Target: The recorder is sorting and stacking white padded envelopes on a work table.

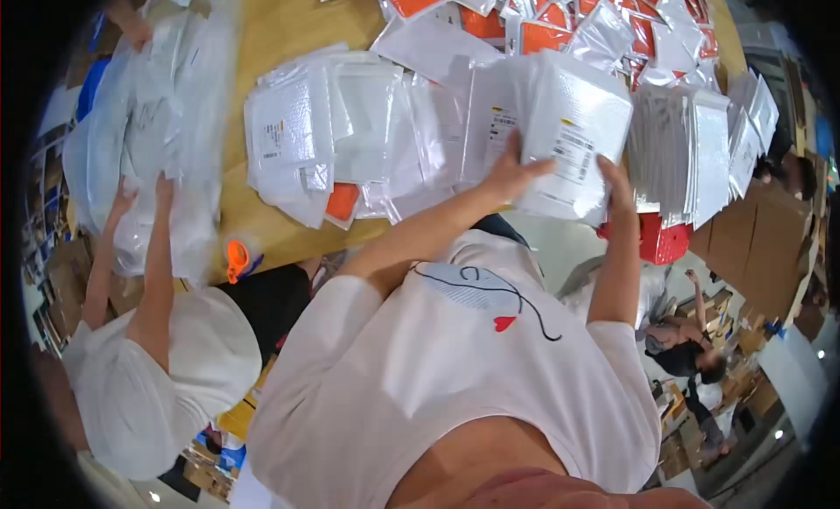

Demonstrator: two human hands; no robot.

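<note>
A stack of white bubble-wrap packets with printed labels stands tilted in front of me, at the near edge of the table. My left hand grips its lower left side, thumb stretched across the front and the other fingers partly hidden among the packets. At the lower right edge, my right hand is closed round the side of the stack. More labelled packets lean against it on the left. Upright packets stand in a tight row just right of my right hand.
Flat white packets lie on the wooden table to the left. Clear bags with orange contents are heaped at the back. A co-worker's hands touch clear plastic at far left, near orange-handled scissors. A red crate sits below the right edge.
</note>
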